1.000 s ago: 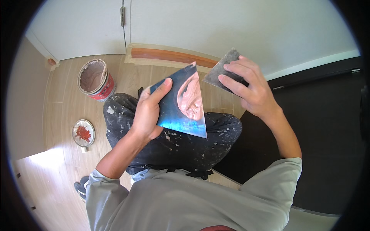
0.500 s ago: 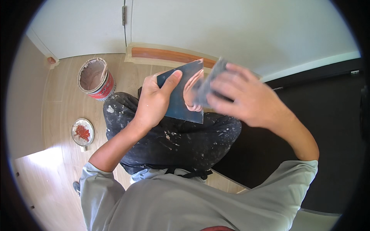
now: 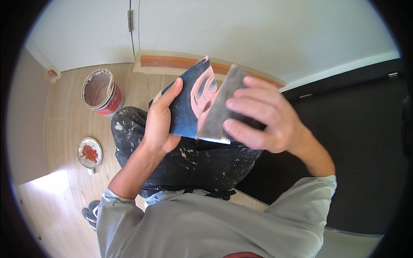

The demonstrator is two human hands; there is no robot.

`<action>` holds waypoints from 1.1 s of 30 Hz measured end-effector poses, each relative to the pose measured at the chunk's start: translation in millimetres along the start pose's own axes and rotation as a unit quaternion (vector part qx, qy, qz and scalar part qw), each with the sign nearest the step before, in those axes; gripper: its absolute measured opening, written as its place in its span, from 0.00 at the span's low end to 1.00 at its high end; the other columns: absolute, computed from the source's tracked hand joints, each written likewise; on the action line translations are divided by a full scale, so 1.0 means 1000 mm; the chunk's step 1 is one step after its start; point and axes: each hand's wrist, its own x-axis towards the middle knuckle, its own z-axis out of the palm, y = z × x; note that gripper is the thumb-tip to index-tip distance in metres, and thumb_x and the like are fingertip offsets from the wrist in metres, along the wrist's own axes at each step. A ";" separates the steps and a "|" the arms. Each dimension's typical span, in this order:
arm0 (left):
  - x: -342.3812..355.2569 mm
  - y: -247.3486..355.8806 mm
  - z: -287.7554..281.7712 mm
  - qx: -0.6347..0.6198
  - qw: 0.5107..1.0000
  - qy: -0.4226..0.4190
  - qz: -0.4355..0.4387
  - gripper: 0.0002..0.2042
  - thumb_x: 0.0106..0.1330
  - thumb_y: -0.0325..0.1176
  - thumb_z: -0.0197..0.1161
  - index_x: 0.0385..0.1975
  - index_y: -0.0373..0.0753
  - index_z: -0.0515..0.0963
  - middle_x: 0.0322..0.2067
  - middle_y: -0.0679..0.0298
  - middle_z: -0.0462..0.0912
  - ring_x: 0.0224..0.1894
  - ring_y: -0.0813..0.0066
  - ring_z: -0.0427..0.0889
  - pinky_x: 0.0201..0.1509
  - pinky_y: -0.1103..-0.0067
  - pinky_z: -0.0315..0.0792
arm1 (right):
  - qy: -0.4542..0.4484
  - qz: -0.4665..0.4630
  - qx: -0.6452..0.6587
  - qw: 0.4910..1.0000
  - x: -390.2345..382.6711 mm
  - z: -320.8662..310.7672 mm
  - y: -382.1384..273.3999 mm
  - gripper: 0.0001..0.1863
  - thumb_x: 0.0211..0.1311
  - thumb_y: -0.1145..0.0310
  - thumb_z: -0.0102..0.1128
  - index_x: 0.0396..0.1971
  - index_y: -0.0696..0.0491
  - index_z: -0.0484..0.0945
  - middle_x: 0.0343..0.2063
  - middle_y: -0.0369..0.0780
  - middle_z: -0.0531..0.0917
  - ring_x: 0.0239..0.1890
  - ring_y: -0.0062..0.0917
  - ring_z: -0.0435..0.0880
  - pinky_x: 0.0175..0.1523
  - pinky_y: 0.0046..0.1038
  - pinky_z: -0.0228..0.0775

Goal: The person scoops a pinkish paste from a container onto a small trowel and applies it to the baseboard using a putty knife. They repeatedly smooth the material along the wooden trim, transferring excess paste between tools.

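Above my lap, my left hand (image 3: 158, 118) grips a dark blue flat metal putty blade (image 3: 182, 114) by its left side, thumb on its face. Pink putty (image 3: 198, 103) is smeared thickly over the right part of that face. My right hand (image 3: 269, 116) holds a grey flat putty blade (image 3: 218, 107), fingers spread over its back. The grey blade's left edge lies against the putty and covers the right part of the blue blade. My right thumb is hidden behind the grey blade.
At left on the wood floor stands an open red-labelled can (image 3: 112, 102) with pink putty inside. Nearer lies a round lid (image 3: 86, 143) with red paste. An orange strip edged with masking tape (image 3: 167, 62) runs along the wall base. A black panel (image 3: 352, 142) lies right; a sandal (image 3: 91, 213) sits lower left.
The grey blade has swung down and left across the blue blade, its back now facing up. Both hands have shifted slightly left and the blue blade has tilted, showing more putty.
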 end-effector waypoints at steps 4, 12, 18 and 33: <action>-0.009 -0.004 0.002 -0.045 0.999 0.003 -0.009 0.21 0.76 0.44 0.53 0.56 0.32 0.74 0.50 0.55 0.81 0.51 0.68 0.82 0.57 0.71 0.76 | 0.077 0.032 0.058 0.995 -0.026 0.041 0.001 0.16 0.55 0.71 0.66 0.45 0.46 0.80 0.50 0.43 0.78 0.52 0.36 0.79 0.62 0.46 0.74; -0.003 -0.014 -0.007 0.008 0.997 0.033 0.069 0.21 0.75 0.46 0.55 0.57 0.34 0.73 0.51 0.59 0.81 0.51 0.70 0.81 0.60 0.71 0.73 | 0.041 0.194 0.105 0.974 -0.060 0.059 0.027 0.25 0.47 0.87 0.58 0.48 0.52 0.78 0.53 0.45 0.76 0.57 0.42 0.75 0.65 0.44 0.67; 0.027 -0.032 -0.007 -0.046 0.969 0.106 0.217 0.21 0.74 0.48 0.58 0.51 0.34 0.76 0.46 0.63 0.82 0.49 0.76 0.80 0.56 0.74 0.73 | 0.479 0.363 0.528 0.600 -0.017 0.085 -0.054 0.36 0.48 0.86 0.41 0.64 0.59 0.56 0.58 0.46 0.68 0.61 0.27 0.67 0.68 0.34 0.57; 0.032 -0.030 -0.002 0.015 0.974 0.064 0.219 0.22 0.75 0.48 0.55 0.54 0.34 0.74 0.48 0.62 0.81 0.49 0.74 0.80 0.56 0.73 0.74 | 0.338 0.503 0.557 0.567 -0.053 0.118 -0.009 0.22 0.71 0.61 0.60 0.57 0.56 0.71 0.49 0.40 0.80 0.52 0.22 0.78 0.62 0.31 0.68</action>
